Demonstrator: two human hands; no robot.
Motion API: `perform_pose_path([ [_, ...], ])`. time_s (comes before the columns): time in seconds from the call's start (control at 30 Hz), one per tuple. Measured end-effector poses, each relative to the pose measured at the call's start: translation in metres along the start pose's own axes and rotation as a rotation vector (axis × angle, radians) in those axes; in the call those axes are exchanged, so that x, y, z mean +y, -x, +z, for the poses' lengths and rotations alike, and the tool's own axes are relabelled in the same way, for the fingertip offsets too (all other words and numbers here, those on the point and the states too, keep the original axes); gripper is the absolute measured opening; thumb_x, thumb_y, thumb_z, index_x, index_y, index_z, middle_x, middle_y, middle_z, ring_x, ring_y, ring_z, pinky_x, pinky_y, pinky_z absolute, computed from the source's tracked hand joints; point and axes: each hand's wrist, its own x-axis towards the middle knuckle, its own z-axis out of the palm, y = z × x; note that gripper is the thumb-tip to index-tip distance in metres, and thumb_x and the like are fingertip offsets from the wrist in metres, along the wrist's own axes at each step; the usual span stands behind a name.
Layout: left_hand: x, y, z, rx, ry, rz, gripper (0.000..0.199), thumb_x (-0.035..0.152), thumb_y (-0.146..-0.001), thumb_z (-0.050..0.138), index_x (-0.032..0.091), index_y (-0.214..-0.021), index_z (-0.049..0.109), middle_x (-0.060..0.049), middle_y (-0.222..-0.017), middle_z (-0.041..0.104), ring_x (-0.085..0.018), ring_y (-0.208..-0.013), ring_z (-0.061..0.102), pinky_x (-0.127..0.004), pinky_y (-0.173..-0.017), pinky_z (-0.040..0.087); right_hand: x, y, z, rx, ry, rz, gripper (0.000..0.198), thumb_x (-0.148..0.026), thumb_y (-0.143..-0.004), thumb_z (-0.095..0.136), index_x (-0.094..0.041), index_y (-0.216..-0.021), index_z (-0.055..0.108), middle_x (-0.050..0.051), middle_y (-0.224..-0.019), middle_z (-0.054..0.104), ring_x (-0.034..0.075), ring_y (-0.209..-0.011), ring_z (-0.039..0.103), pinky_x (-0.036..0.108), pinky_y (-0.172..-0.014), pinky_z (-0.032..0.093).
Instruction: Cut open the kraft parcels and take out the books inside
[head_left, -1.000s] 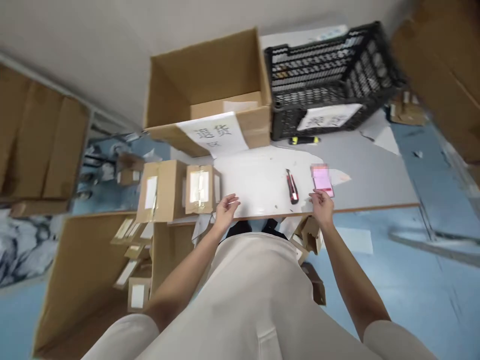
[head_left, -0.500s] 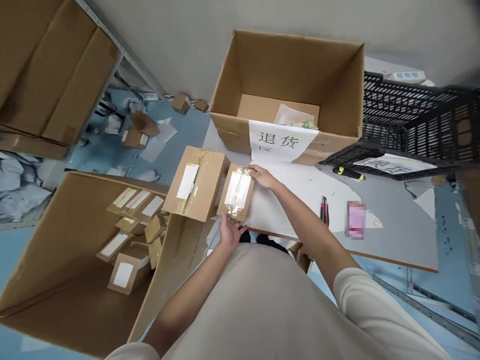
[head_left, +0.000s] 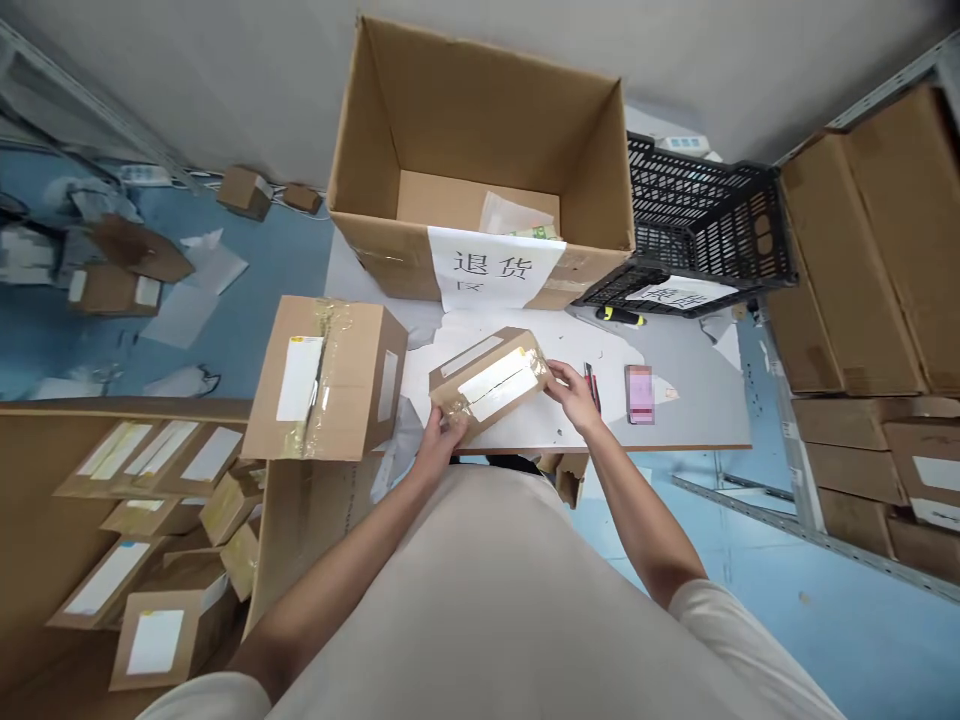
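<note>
A small taped cardboard box (head_left: 491,380) with white labels is tilted over the table (head_left: 697,390), held between both hands. My left hand (head_left: 439,440) grips its lower left corner, and my right hand (head_left: 574,395) grips its right end. To the left stands a larger taped cardboard box (head_left: 337,375) with a white label, apart from my hands. A red and black utility knife (head_left: 592,385) lies just beyond my right hand, partly hidden by it. Beside the knife is a pink-screened phone (head_left: 640,394).
A big open carton (head_left: 487,130) with a paper sign stands at the back, next to a black plastic crate (head_left: 697,230). At lower left, a large carton (head_left: 281,540) holds several parcels. More boxes (head_left: 855,470) fill a shelf at right.
The small box has moved right, away from the larger box, and turned from upright to slanting sideways. Both hands went with it. My view has swung to the right.
</note>
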Motion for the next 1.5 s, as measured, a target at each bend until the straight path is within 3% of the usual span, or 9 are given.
perform_pose_path([
  [0.13,0.013,-0.029,0.029,-0.049,-0.183,0.092,0.069,0.043,-0.070,0.073,0.032,-0.134,0.049,-0.003,-0.128,0.059,-0.023,-0.104,0.059,-0.035,-0.091,0.049,0.021,0.037,-0.040,0.095,-0.031,0.012,0.061,-0.039,-0.068,0.071,-0.020,-0.124,0.056,0.012,-0.127,0.061,0.025,-0.114,0.059,0.044,-0.095,0.048],
  [0.3,-0.001,-0.062,0.051,0.017,-0.241,0.080,0.085,0.026,-0.062,0.078,0.028,-0.139,0.044,-0.006,-0.124,0.060,-0.022,-0.103,0.059,-0.036,-0.094,0.046,0.054,0.058,-0.055,0.090,-0.116,0.098,0.073,-0.040,-0.067,0.071,-0.021,-0.134,0.049,0.016,-0.134,0.056,0.026,-0.103,0.066,0.044,-0.090,0.052],
  [0.57,-0.029,-0.064,0.044,-0.025,-0.251,0.210,0.075,0.036,-0.064,0.077,0.025,-0.133,0.050,-0.008,-0.129,0.057,-0.024,-0.116,0.052,-0.037,-0.100,0.043,0.082,0.048,-0.061,0.099,0.071,0.073,0.060,-0.036,-0.069,0.068,-0.022,-0.125,0.053,0.013,-0.127,0.060,0.022,-0.087,0.066,0.041,-0.077,0.057],
  [0.73,-0.039,-0.059,0.037,-0.057,-0.295,0.238,0.091,0.029,-0.048,0.085,0.024,-0.132,0.050,-0.009,-0.132,0.055,-0.028,-0.127,0.046,-0.041,-0.106,0.036,0.094,0.040,-0.063,0.063,0.219,0.045,0.062,-0.029,-0.068,0.067,-0.021,-0.127,0.049,0.012,-0.127,0.059,0.025,-0.100,0.063,0.045,-0.087,0.053],
  [0.8,-0.043,-0.061,0.034,-0.043,-0.317,0.238,0.084,0.030,-0.046,0.085,0.023,-0.125,0.056,-0.009,-0.126,0.060,-0.028,-0.125,0.049,-0.042,-0.106,0.036,0.098,0.038,-0.062,0.056,0.252,0.041,0.060,-0.026,-0.069,0.066,-0.021,-0.126,0.049,0.012,-0.125,0.060,0.025,-0.106,0.061,0.045,-0.093,0.049],
  [0.97,-0.057,-0.071,0.028,-0.007,-0.318,0.171,0.056,0.041,-0.054,0.080,0.021,-0.105,0.066,-0.007,-0.109,0.069,-0.029,-0.111,0.058,-0.043,-0.102,0.040,0.106,0.031,-0.055,0.045,0.228,0.099,0.048,-0.024,-0.071,0.061,-0.021,-0.117,0.050,0.011,-0.115,0.066,0.024,-0.101,0.063,0.043,-0.091,0.049],
  [1.2,-0.059,-0.066,0.017,-0.029,-0.510,0.331,0.042,0.049,-0.073,0.065,0.018,-0.100,0.069,-0.008,-0.104,0.069,-0.023,-0.098,0.062,-0.036,-0.092,0.047,0.097,0.032,-0.058,0.037,0.180,0.005,0.032,-0.036,-0.080,0.054,-0.020,-0.108,0.053,0.010,-0.109,0.067,0.023,-0.103,0.062,0.040,-0.090,0.048],
  [1.4,-0.043,-0.068,0.023,0.206,-0.630,0.379,0.045,0.053,-0.081,0.054,0.014,-0.097,0.071,-0.009,-0.093,0.069,-0.020,-0.084,0.062,-0.032,-0.078,0.049,0.076,0.028,-0.058,0.132,0.345,-0.017,0.035,-0.045,-0.087,0.043,-0.018,-0.102,0.060,0.011,-0.100,0.069,0.024,-0.094,0.063,0.038,-0.085,0.047],
  [1.5,-0.039,-0.080,0.025,0.217,-0.716,0.383,0.044,0.050,-0.085,0.048,0.015,-0.089,0.073,-0.007,-0.080,0.067,-0.019,-0.078,0.060,-0.033,-0.078,0.047,0.072,0.020,-0.054,0.140,0.474,-0.001,0.035,-0.044,-0.089,0.038,-0.020,-0.094,0.062,0.009,-0.095,0.070,0.024,-0.090,0.063,0.037,-0.082,0.046],
])
